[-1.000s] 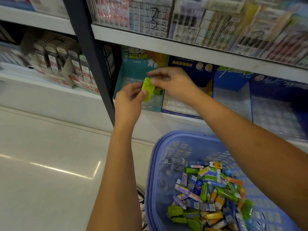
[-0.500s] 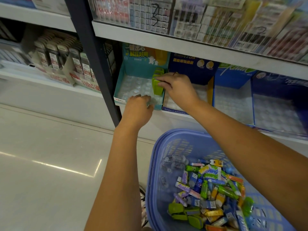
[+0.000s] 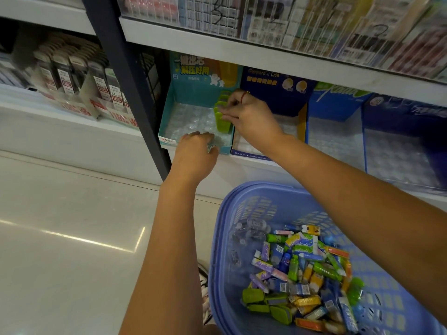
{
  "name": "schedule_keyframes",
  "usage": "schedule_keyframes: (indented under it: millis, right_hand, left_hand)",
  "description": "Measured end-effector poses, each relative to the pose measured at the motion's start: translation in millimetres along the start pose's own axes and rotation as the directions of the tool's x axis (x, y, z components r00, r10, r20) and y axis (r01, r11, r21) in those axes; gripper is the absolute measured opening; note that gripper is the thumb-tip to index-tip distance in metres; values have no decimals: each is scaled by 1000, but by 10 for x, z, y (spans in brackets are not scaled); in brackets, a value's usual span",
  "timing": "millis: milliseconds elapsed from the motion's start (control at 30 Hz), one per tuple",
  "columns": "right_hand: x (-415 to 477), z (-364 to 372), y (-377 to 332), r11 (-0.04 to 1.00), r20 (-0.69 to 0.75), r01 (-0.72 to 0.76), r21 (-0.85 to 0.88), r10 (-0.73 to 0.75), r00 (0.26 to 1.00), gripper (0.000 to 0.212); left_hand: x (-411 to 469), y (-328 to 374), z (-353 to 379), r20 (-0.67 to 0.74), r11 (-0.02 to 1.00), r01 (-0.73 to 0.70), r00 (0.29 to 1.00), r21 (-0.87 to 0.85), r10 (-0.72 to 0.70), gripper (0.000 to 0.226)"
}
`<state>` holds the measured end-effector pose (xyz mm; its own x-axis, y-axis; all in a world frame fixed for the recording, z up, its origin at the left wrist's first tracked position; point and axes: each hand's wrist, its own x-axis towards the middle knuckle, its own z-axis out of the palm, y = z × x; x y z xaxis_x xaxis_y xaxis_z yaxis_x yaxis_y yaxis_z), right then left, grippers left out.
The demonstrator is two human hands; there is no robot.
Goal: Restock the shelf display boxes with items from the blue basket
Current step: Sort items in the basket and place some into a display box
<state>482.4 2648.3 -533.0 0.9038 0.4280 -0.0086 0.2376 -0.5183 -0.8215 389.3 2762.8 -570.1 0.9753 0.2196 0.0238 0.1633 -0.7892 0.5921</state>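
Several green items (image 3: 222, 118) stand upright in a short row inside the teal display box (image 3: 187, 71), close along its right wall. The rest of the clear tray (image 3: 188, 119) in this box has no items in it. The box sits on the low shelf, at about 11 o'clock from the blue basket (image 3: 223, 213).

The right hand (image 3: 252, 119) reaches over from 4 o'clock. Its fingertips (image 3: 228, 114) are together on the top of the green item nearest the front and pinch it. This item is upright and touches the next one behind it.

The left hand (image 3: 193, 153) comes up from 6 o'clock to the front wall of the teal display box. Its fingers are bent over this wall and grip it near the front right corner.

At 3 o'clock from the teal box, just beside it, stands a dark blue display box (image 3: 273, 81), partly hidden by the right wrist. At 9 o'clock from the teal box a dark post (image 3: 125, 81) of the shelf goes up.

The blue basket is on the pale floor (image 3: 72, 226) at 5 o'clock of the view, under the right forearm. Many small packs (image 3: 302, 269) of mixed colours lie in a loose pile on its bottom. Among them, at the 7 o'clock side of the pile, are some green cases (image 3: 254, 296).
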Motion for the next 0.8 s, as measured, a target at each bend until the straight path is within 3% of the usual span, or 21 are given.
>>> schedule_keyframes:
  millis: [167, 233, 300, 400, 500, 600, 667, 733, 800]
  right_hand:
    - [-12, 40, -36, 988, 65, 55, -145, -46, 997, 21]
    - [0, 42, -37, 997, 44, 34, -62, -32, 999, 26]
    - [-12, 67, -19, 1000, 2, 1, -2, -1, 1000, 17]
    - [-28, 91, -6, 1000, -83, -14, -19, 12, 996, 14]
    - [-73, 25, -24, 979, -109, 40, -200, -63, 992, 14]
    - [-270, -96, -23, 903, 38, 207, -377, -208, 977, 36]
    - [-548, -236, 66, 816, 81, 317, -483, -319, 944, 34]
    - [-898, -395, 312, 848, 18, 262, -460, -287, 958, 19]
    - [-1270, -537, 722, 870, 74, 129, -477, -106, 992, 16]
  left_hand:
    - [-3, 5, 6, 3, 1000, 5, 1000, -9, -5, 37]
    - [-1, 2, 8, 5, 1000, 0, 1000, -16, 0, 37]
    - [-5, -8, 12, -1, 1000, -2, 1000, -18, 2, 37]
    - [1, -9, 0, 16, 1000, 7, 1000, -15, -7, 38]
    - [-51, 41, -53, -14, 998, 0, 1000, -58, -1, 35]
    - [-207, 155, -142, -194, 985, -65, 981, -160, 34, 30]
    - [-321, 263, -149, -222, 970, -105, 973, -219, 56, 25]
    - [-423, 401, -8, -66, 954, -59, 997, -295, 41, 30]
    - [-521, 553, 327, 211, 973, 11, 977, -229, 39, 32]
